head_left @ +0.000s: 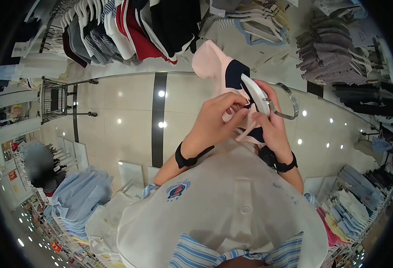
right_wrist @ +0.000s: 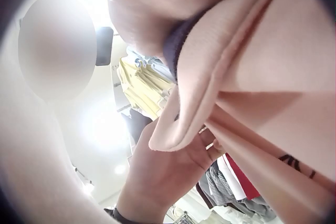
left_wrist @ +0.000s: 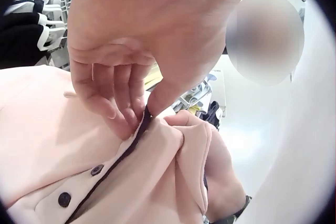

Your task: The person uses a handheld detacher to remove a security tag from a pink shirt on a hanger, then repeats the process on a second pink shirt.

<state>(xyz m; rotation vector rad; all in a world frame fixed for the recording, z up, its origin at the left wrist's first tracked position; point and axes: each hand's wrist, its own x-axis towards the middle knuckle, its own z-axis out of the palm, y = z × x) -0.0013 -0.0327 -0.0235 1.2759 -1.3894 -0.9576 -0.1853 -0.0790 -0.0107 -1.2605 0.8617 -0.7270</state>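
Observation:
A pale pink polo shirt with navy panels hangs on a white hanger with a flat metal hook. My left hand pinches the dark-edged front placket near the collar between thumb and fingers. Below that pinch, dark buttons show on the placket. My right hand grips the collar together with the hanger's side, thumb on the near face and fingers behind. In the right wrist view, the collar fold hides part of the left hand.
Racks of hanging clothes stand ahead, with red and black garments and striped tops. A shopping cart is on the tiled floor at left. Light blue shirts hang at lower left, more clothes at lower right.

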